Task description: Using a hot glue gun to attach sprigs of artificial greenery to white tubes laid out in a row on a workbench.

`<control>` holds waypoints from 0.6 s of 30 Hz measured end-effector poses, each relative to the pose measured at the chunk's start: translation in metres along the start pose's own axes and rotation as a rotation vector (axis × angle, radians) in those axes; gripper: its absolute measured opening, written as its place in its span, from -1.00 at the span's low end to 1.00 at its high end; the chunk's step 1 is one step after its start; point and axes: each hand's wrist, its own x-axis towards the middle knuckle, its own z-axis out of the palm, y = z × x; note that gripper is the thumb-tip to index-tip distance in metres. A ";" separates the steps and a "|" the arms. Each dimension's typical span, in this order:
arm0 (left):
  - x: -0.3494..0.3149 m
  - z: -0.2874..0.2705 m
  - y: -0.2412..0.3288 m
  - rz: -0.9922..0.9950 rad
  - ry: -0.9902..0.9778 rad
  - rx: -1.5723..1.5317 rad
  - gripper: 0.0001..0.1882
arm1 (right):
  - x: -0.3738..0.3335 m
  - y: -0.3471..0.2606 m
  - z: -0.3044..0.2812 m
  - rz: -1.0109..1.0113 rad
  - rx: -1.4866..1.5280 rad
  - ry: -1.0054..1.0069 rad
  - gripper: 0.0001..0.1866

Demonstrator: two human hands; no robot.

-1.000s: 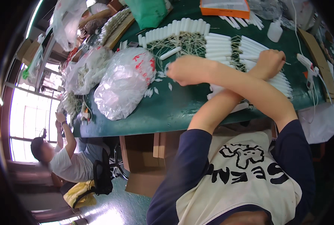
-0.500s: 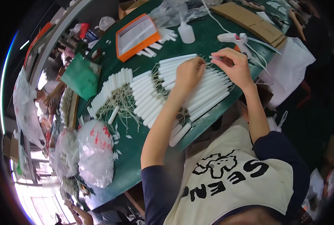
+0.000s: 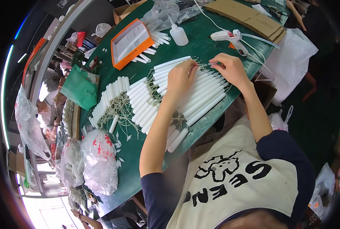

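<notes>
My left hand (image 3: 182, 78) is over a row of white candle-like sticks (image 3: 206, 97), its thumb and forefinger pinched together. What they hold, if anything, is too small to make out. Just to the right, my right hand (image 3: 231, 70) pinches a small pale piece at its fingertips, near the far ends of that row. Thin pale cords (image 3: 120, 105) trail from the sticks, tangled between the rows. More sticks lie in a second row (image 3: 141, 101) and a third row (image 3: 110, 93) to the left.
An orange-rimmed box (image 3: 132, 60), a white squeeze bottle (image 3: 178, 35) and a glue gun (image 3: 231, 37) stand beyond my hands on the green table (image 3: 133, 164). Flattened cardboard (image 3: 250, 19) lies at the far right. Filled plastic bags (image 3: 100, 164) and a green bag (image 3: 79, 87) sit left.
The whole view has shifted slightly, so the table things appear further left. My hands stay close together over the same row, with the right fingertips closed more tightly.
</notes>
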 end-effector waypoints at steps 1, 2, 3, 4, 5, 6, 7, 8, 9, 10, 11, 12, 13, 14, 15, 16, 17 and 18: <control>0.001 -0.001 0.001 0.003 0.000 0.002 -0.88 | 0.001 -0.001 0.000 0.003 -0.005 -0.008 -0.90; 0.001 -0.001 0.001 0.001 0.000 -0.001 -0.88 | 0.001 0.000 0.002 0.003 -0.003 -0.006 -0.90; 0.000 -0.001 0.001 -0.001 0.001 -0.003 -0.88 | 0.001 0.000 0.003 0.005 0.000 -0.010 -0.90; 0.000 -0.002 0.002 0.000 0.000 -0.001 -0.88 | 0.001 0.000 0.004 0.007 0.003 -0.014 -0.90; 0.000 -0.001 0.002 0.008 0.001 -0.001 -0.88 | 0.001 0.000 0.005 0.007 0.004 -0.013 -0.90; 0.000 -0.001 0.002 0.017 0.001 -0.001 -0.88 | 0.001 -0.001 0.005 0.005 0.010 -0.013 -0.90; -0.001 -0.001 0.002 0.017 0.001 0.000 -0.88 | 0.001 -0.001 0.006 0.004 0.016 -0.014 -0.90; -0.001 -0.001 0.002 0.025 0.000 0.007 -0.88 | 0.000 -0.001 0.006 0.005 0.016 -0.012 -0.90; 0.000 0.000 0.002 0.032 0.000 0.014 -0.88 | 0.000 -0.001 0.006 -0.003 0.015 -0.010 -0.90; 0.000 0.000 0.001 0.033 -0.001 0.014 -0.88 | 0.000 -0.002 0.006 -0.010 0.014 -0.008 -0.90; -0.001 0.000 0.002 0.033 0.000 0.015 -0.88 | 0.000 -0.001 0.005 -0.009 0.015 -0.007 -0.90; -0.001 -0.001 0.002 0.033 0.001 0.017 -0.88 | 0.000 0.000 0.005 -0.012 0.021 -0.022 -0.91; -0.001 -0.001 0.002 0.034 -0.001 0.017 -0.88 | 0.000 0.000 0.004 -0.016 0.026 -0.037 -0.91; -0.001 -0.001 0.002 0.031 0.000 0.014 -0.88 | 0.000 0.001 0.005 -0.015 0.026 -0.036 -0.91; -0.001 -0.001 0.002 0.028 0.000 0.010 -0.88 | 0.000 0.002 0.007 -0.027 0.051 -0.029 -0.90; -0.001 -0.001 0.002 0.030 -0.001 0.010 -0.88 | -0.001 0.003 0.008 -0.039 0.075 -0.023 -0.90; -0.001 -0.001 0.001 0.029 -0.001 0.008 -0.88 | 0.000 0.002 0.008 -0.039 0.076 -0.022 -0.90; 0.000 -0.002 0.000 0.029 -0.001 0.005 -0.87 | 0.000 0.000 0.008 -0.015 0.090 -0.036 -0.89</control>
